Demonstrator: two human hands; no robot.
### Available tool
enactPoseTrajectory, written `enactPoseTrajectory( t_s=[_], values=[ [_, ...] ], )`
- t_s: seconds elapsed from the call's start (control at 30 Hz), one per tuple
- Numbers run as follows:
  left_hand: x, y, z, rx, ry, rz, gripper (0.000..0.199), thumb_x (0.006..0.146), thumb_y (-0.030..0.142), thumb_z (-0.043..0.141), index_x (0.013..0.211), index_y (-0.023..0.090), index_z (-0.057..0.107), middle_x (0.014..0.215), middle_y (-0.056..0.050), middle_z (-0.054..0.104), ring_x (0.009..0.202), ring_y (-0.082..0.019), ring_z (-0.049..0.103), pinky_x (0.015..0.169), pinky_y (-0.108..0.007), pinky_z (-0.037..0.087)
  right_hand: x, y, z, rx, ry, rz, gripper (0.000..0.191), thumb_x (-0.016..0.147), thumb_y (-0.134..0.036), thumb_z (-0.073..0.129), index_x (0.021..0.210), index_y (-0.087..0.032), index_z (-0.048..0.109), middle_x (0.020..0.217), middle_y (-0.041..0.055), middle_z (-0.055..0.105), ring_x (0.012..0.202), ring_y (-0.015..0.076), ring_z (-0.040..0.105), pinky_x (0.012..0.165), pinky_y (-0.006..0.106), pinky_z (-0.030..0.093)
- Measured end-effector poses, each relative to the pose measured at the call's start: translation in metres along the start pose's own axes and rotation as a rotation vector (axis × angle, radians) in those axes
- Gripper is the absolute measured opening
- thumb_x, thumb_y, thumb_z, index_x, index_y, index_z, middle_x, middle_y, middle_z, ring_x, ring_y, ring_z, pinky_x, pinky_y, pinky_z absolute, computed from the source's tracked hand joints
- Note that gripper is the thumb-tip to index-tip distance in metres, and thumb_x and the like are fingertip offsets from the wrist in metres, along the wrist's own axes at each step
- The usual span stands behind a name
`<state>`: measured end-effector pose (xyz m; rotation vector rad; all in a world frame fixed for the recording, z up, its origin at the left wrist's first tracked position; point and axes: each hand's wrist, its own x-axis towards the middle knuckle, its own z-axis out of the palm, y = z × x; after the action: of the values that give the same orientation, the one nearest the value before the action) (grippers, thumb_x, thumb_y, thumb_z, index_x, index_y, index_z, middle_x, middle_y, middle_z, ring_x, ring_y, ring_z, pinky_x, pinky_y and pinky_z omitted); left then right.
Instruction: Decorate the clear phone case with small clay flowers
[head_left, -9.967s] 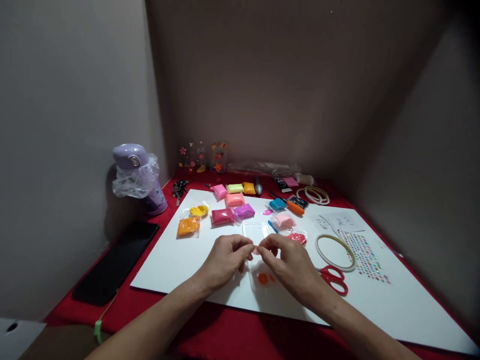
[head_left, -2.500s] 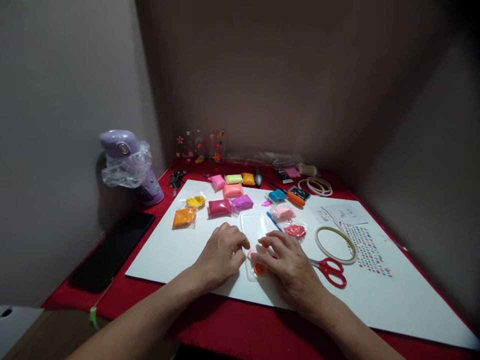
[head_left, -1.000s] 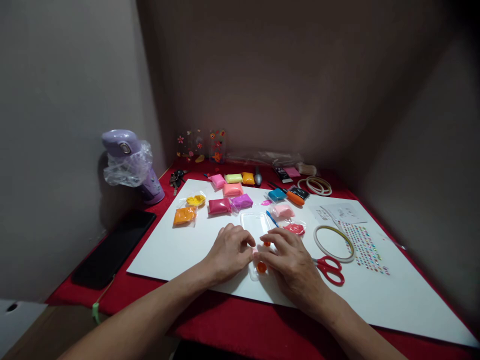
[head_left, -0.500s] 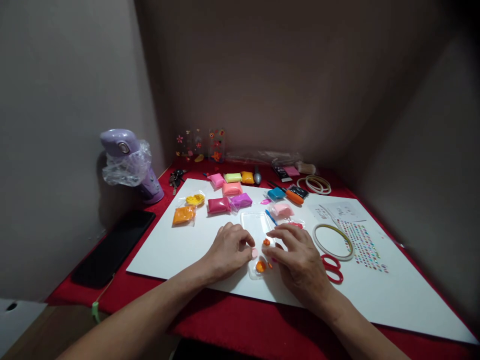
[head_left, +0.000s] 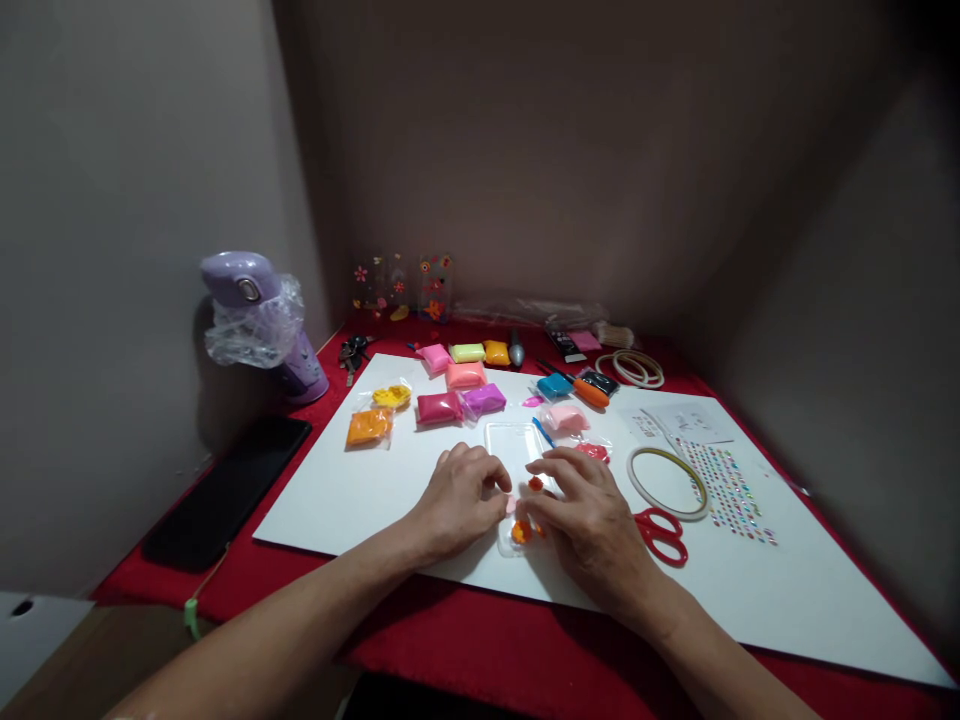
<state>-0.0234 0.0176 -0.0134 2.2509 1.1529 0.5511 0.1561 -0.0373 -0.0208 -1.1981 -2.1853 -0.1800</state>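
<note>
A clear phone case point(head_left: 512, 434) lies on the white board, with small clay pieces on it. My left hand point(head_left: 463, 502) is at the case's left side, its thumb and index finger pinched at a small pale pink clay piece point(head_left: 512, 505). From the right, my right hand point(head_left: 596, 520) reaches over the case; its thumb tip is beside the pink piece, and the index finger is spread apart from the thumb. Between them shows a small orange-red clay flower point(head_left: 535, 483). An orange clay flower point(head_left: 521, 531) sits at the near end of the case, partly beside my right hand.
Several colored clay packets point(head_left: 441, 408) lie farther back on the white board point(head_left: 817, 570). Red-handled scissors point(head_left: 664, 537), a tape roll point(head_left: 637, 485) and a rhinestone sheet point(head_left: 724, 490) are to the right. A black phone point(head_left: 225, 490) and a purple bottle point(head_left: 304, 370) stand left.
My right thumb and fingers have shifted slightly left, closer to the pink clay piece and my left fingertips. The left hand stays almost in place.
</note>
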Motion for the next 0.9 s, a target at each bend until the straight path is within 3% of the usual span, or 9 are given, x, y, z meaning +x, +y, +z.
enactPoseTrajectory(
  t_s=[0.1, 0.33, 0.9],
  values=[
    [0.0001, 0.0013, -0.0002, 0.010, 0.002, 0.004, 0.004, 0.076, 0.022, 0.060, 0.075, 0.020, 0.063, 0.077, 0.000, 0.059, 0.084, -0.020, 0.049, 0.078, -0.035, 0.036, 0.0001, 0.0003, -0.0010, -0.009, 0.001, 0.001, 0.026, 0.088, -0.010, 0.048, 0.091, -0.021, 0.071, 0.101, 0.0102, 0.064, 0.106, 0.0277, 0.049, 0.081, 0.045, 0.043],
    [0.0015, 0.0015, 0.0014, 0.031, 0.003, -0.007, 0.004, 0.075, 0.022, 0.060, 0.074, 0.020, 0.063, 0.078, -0.001, 0.060, 0.085, -0.020, 0.049, 0.077, -0.034, 0.036, 0.0005, 0.0002, -0.0027, 0.000, 0.014, 0.006, 0.027, 0.088, -0.009, 0.047, 0.079, -0.021, 0.070, 0.099, 0.0093, 0.064, 0.104, 0.0263, 0.050, 0.082, 0.044, 0.044],
    [0.0017, 0.0007, 0.0044, 0.041, 0.028, -0.009, 0.005, 0.074, 0.020, 0.060, 0.074, 0.020, 0.064, 0.078, -0.001, 0.060, 0.084, -0.020, 0.049, 0.078, -0.035, 0.036, 0.0006, -0.0003, -0.0010, 0.025, -0.010, -0.011, 0.025, 0.087, -0.008, 0.048, 0.085, -0.020, 0.071, 0.098, 0.0097, 0.064, 0.104, 0.0271, 0.050, 0.081, 0.044, 0.043]
  ],
)
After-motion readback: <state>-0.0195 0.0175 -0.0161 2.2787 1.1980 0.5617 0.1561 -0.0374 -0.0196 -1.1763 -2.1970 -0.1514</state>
